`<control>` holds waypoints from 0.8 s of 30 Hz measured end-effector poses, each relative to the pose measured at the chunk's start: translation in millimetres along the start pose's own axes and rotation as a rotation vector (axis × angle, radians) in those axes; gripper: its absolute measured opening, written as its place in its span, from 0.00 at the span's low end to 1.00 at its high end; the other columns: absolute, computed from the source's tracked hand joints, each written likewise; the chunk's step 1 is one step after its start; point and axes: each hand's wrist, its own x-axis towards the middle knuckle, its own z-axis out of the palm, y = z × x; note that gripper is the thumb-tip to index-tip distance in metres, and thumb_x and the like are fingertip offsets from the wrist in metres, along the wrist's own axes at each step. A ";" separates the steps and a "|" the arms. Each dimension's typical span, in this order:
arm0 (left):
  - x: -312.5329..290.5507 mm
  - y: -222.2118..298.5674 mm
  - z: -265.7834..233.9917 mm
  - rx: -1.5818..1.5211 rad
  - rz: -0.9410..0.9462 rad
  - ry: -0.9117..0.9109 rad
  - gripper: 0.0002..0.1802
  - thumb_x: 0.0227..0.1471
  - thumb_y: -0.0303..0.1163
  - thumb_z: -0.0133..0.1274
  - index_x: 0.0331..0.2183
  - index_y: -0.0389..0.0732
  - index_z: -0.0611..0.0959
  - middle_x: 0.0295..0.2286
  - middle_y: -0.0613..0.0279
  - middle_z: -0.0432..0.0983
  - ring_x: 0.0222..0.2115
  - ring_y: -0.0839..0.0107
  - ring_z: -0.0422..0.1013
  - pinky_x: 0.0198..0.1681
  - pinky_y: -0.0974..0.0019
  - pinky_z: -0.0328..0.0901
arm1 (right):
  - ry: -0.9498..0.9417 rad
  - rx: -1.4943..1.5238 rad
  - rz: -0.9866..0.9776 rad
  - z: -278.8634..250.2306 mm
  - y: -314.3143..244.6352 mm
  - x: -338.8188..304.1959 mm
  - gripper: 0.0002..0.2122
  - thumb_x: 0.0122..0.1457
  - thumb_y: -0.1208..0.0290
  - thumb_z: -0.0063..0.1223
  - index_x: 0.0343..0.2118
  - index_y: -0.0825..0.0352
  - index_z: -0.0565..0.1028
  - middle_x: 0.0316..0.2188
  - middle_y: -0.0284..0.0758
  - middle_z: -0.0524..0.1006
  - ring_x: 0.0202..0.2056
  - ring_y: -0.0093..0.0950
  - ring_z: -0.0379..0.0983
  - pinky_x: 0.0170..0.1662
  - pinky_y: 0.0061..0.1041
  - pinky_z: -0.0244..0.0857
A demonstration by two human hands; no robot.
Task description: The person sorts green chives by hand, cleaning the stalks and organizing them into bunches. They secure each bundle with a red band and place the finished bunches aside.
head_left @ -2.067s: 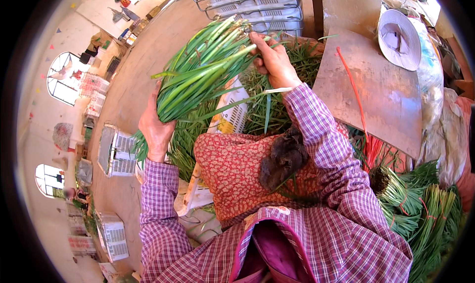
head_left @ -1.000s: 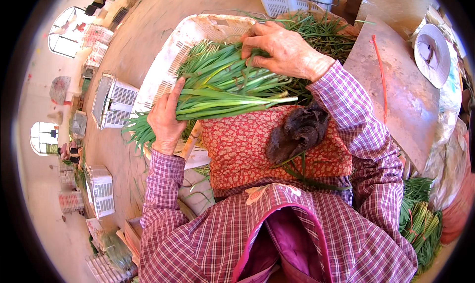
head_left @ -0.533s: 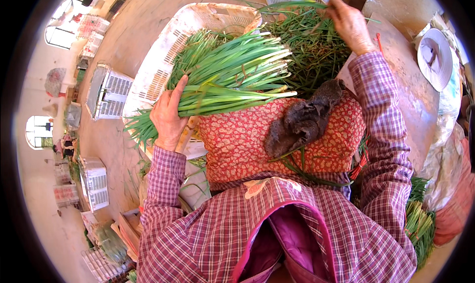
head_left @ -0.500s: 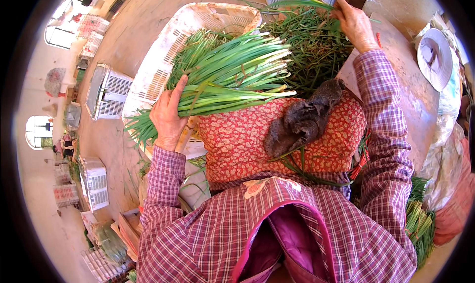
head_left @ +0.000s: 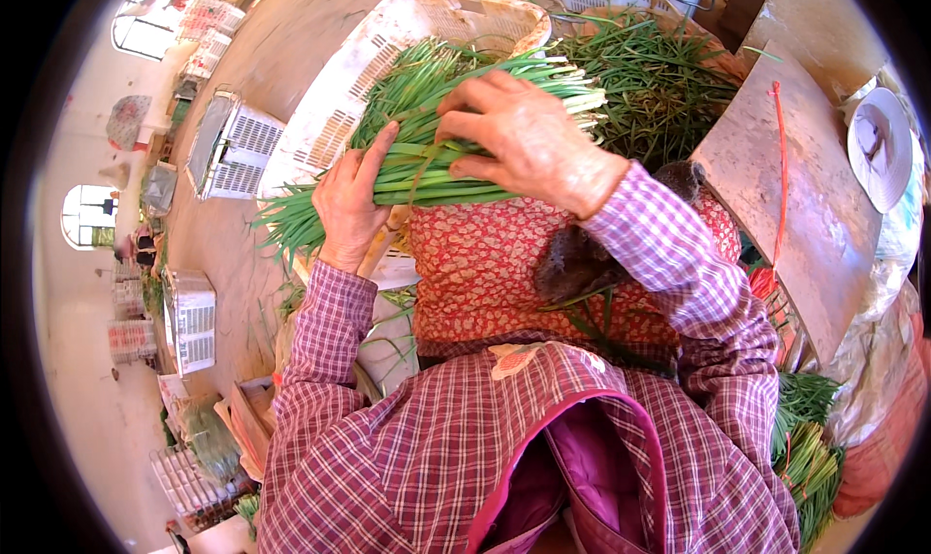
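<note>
My left hand [head_left: 351, 193] is closed round the leafy side of a bunch of garlic chives [head_left: 465, 184], long green leaves with pale stem ends pointing right. Over the same bunch, my right hand [head_left: 529, 137] reaches in from the right with its fingers curled on the leaves near the left hand. More chives lie beneath and behind, in a white plastic basket [head_left: 320, 118] whose rim is stained brown. Across my lap spreads a red patterned cloth [head_left: 475, 263], and a dark crumpled cloth [head_left: 572, 263] on it is partly hidden by my right forearm.
Beyond my right hand is a heap of loose green trimmings [head_left: 659, 89]. A board [head_left: 786, 195] with a red tie [head_left: 780, 166] on it stands to the right, near a pale hat [head_left: 880, 149]. Tied chives [head_left: 810, 467] lie at lower right. White crates [head_left: 242, 152] stand on the left floor.
My right hand has come back from the far trimmings heap to the bunch, and the long leaf it held out there is no longer seen. The left hand keeps its hold.
</note>
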 end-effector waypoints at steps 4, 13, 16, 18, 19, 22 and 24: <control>1.1 0.1 1.9 -0.021 0.022 0.045 0.45 0.32 0.28 0.64 0.56 0.59 0.72 0.24 0.64 0.67 0.26 0.65 0.70 0.29 0.63 0.66 | 0.027 0.192 0.153 1.5 9.7 -0.1 0.05 0.54 0.70 0.56 0.32 0.65 0.74 0.31 0.35 0.76 0.32 0.31 0.75 0.37 0.26 0.71; -8.2 -1.7 2.4 -0.062 -0.061 -0.018 0.47 0.30 0.26 0.63 0.56 0.62 0.72 0.25 0.64 0.68 0.27 0.64 0.71 0.29 0.63 0.66 | 0.326 0.530 0.717 -103.1 106.3 -66.5 0.11 0.62 0.63 0.50 0.41 0.65 0.75 0.31 0.33 0.79 0.30 0.18 0.75 0.36 0.18 0.68; -3.7 0.8 6.0 -0.042 -0.041 -0.011 0.47 0.30 0.25 0.63 0.56 0.62 0.72 0.26 0.64 0.68 0.27 0.64 0.71 0.29 0.63 0.67 | 0.156 -0.132 0.713 -127.5 150.1 -112.4 0.14 0.59 0.58 0.54 0.43 0.61 0.76 0.32 0.37 0.81 0.35 0.25 0.78 0.37 0.24 0.70; -1.4 0.6 6.5 -0.053 -0.028 0.000 0.45 0.30 0.25 0.64 0.55 0.59 0.74 0.25 0.64 0.69 0.26 0.64 0.71 0.29 0.64 0.67 | 0.048 -0.286 0.681 -126.7 148.1 -114.7 0.15 0.58 0.56 0.55 0.43 0.59 0.76 0.33 0.37 0.80 0.37 0.29 0.77 0.39 0.28 0.70; 0.1 2.0 5.7 -0.054 -0.018 0.011 0.43 0.31 0.24 0.64 0.54 0.55 0.75 0.25 0.63 0.70 0.25 0.65 0.71 0.29 0.65 0.67 | -0.058 -0.430 0.639 -125.2 145.5 -113.8 0.15 0.57 0.54 0.56 0.43 0.56 0.76 0.35 0.37 0.80 0.38 0.33 0.77 0.41 0.32 0.70; -0.7 1.9 1.0 -0.025 -0.014 0.011 0.42 0.31 0.25 0.65 0.54 0.55 0.75 0.25 0.63 0.70 0.25 0.65 0.71 0.30 0.65 0.67 | 0.003 -0.495 0.280 -93.7 96.7 -72.7 0.18 0.54 0.51 0.57 0.42 0.57 0.77 0.40 0.38 0.75 0.44 0.36 0.72 0.47 0.36 0.68; -2.9 -0.7 3.1 -0.006 -0.006 0.003 0.42 0.31 0.25 0.65 0.54 0.55 0.75 0.25 0.63 0.71 0.25 0.65 0.71 0.29 0.65 0.67 | 0.044 -0.220 0.192 -72.7 56.1 -39.1 0.14 0.53 0.58 0.60 0.40 0.58 0.78 0.34 0.35 0.74 0.40 0.34 0.72 0.45 0.35 0.68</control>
